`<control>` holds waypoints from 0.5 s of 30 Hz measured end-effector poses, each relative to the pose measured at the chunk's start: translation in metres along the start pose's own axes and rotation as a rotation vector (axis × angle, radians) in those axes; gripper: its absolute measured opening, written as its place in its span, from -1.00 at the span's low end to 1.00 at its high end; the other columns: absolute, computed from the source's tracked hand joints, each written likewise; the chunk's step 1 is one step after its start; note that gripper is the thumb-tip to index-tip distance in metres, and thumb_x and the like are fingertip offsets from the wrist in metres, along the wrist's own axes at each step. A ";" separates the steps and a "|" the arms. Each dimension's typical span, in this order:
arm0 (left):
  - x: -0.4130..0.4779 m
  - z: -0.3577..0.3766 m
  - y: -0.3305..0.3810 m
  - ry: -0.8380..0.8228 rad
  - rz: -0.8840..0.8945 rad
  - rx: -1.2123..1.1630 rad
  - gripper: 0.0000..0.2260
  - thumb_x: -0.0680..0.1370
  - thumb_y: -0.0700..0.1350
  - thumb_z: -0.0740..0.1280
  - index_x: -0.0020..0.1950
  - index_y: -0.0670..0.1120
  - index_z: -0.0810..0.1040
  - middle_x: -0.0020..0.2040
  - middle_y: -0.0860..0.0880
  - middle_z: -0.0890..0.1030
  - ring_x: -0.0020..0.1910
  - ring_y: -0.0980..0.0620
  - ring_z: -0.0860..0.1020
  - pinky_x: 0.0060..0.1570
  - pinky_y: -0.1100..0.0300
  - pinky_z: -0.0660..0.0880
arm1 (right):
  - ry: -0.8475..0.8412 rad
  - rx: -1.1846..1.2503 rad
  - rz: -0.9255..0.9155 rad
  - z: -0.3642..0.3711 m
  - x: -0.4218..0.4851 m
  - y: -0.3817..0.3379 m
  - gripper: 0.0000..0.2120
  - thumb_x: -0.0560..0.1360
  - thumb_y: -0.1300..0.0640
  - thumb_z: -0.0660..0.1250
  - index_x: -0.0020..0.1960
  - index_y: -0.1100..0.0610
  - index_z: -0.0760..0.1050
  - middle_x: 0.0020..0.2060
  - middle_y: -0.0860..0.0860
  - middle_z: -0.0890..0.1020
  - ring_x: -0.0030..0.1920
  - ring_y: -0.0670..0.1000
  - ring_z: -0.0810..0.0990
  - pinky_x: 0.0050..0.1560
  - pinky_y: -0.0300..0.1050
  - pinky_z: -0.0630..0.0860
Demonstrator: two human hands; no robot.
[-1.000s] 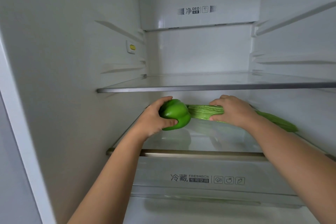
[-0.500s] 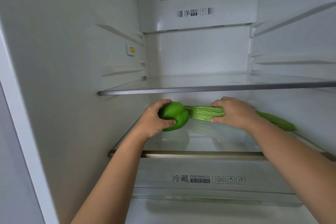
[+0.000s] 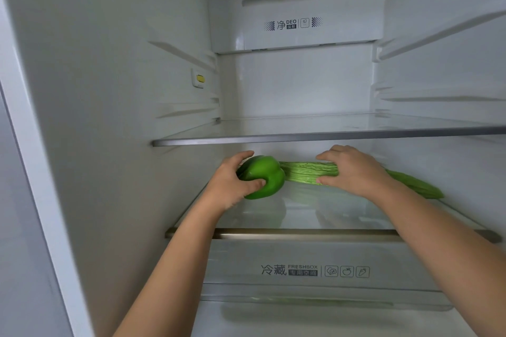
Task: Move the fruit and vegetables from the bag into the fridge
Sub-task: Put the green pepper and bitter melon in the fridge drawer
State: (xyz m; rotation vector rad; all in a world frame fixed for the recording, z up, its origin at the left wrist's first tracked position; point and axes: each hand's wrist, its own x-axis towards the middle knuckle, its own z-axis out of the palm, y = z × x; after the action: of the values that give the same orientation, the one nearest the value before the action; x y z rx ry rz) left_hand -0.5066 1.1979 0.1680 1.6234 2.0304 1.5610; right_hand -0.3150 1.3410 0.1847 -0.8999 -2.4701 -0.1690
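- Head view: the left fingers (image 3: 241, 156) are curling over the top of the pepper (image 3: 269, 176) while the thumb is pressing into its near side, so the left hand (image 3: 232, 183) is gripping it whole.
- The right fingers (image 3: 325, 156) are wrapping over the gourd (image 3: 304, 172) and the thumb is hooking its near edge. The right hand (image 3: 353, 169) is clasping it around the middle.
- The pepper is sitting toward the left edge of the shelf (image 3: 301, 234), seemingly on the glass, with its right flank touching the gourd's left end.
- The gourd is lying across the shelf, its tail reaching past the right wrist toward the right edge.
- This shelf is sitting in the fridge (image 3: 109, 90) between the drawer (image 3: 301, 271) below and the upper shelf (image 3: 328, 135) above.
- Both vegetables are being set down, I judge; the placing step is nearly finishing.
- The next move is calling for both grips to loosen gently so the round pepper is not rolling forward. The hands should then be drawing back under the upper shelf and going to the bag, which is out of sight.
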 end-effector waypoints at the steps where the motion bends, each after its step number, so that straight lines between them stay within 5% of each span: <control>1: -0.002 0.000 0.001 0.016 0.014 0.028 -0.44 0.40 -0.18 0.46 0.36 0.01 0.36 0.33 -0.07 0.36 0.16 0.10 0.34 0.18 0.21 0.35 | 0.010 0.003 -0.005 -0.002 -0.001 -0.002 -0.50 0.46 -0.10 0.32 0.36 0.00 0.35 0.27 -0.02 0.43 0.27 0.02 0.33 0.12 -0.09 0.36; 9: -0.034 -0.001 0.015 0.151 0.124 0.296 -0.54 0.49 -0.09 0.35 0.37 -0.06 0.35 0.33 -0.06 0.37 0.28 -0.01 0.36 0.13 0.36 0.20 | 0.089 0.017 -0.023 -0.013 -0.027 -0.028 -0.59 0.50 -0.07 0.26 0.31 0.01 0.41 0.21 -0.03 0.48 0.22 0.03 0.38 0.12 -0.11 0.34; 15: -0.073 0.007 0.019 0.223 0.235 0.457 -0.62 0.47 -0.06 0.32 0.26 -0.13 0.49 0.28 -0.14 0.47 0.20 -0.18 0.44 0.18 -0.10 0.40 | 0.248 0.069 -0.020 -0.016 -0.070 -0.054 -0.64 0.50 0.00 0.28 0.24 0.12 0.49 0.12 0.04 0.57 0.13 0.10 0.49 0.07 -0.08 0.41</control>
State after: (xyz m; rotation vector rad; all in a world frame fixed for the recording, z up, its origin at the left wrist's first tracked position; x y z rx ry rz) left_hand -0.4590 1.1444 0.1437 1.9805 2.5435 1.4786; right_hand -0.2970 1.2549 0.1668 -0.7757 -2.2416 -0.1890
